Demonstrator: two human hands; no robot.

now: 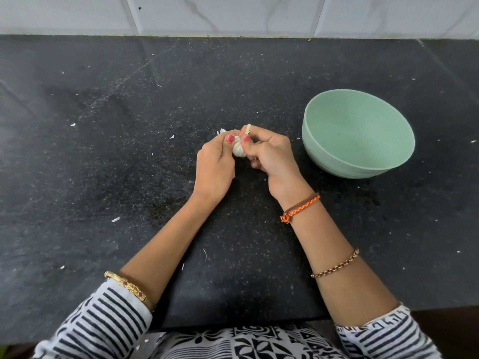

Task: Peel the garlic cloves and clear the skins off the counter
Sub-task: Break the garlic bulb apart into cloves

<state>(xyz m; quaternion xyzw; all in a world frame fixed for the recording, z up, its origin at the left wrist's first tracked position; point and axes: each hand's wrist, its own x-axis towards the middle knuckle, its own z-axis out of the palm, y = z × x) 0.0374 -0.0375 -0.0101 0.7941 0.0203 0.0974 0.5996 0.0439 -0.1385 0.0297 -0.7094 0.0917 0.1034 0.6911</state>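
Observation:
A white garlic bulb (pixel 237 149) is held between both hands over the middle of the black counter (pixel 129 164). My left hand (pixel 213 168) grips its left side, thumb on top. My right hand (pixel 269 156) grips its right side, thumb pressed against the bulb, and its fingertips pinch a pale clove or stalk (pixel 248 128) that sticks up. A bit of loose white skin (pixel 221 131) shows just beyond my left fingers. The underside of the bulb is hidden by my fingers.
A mint-green bowl (pixel 324 156) with nothing in it stands to the right of my hands. Small white skin flakes (pixel 115 219) lie scattered over the counter. A white tiled wall (pixel 233 14) runs along the back edge.

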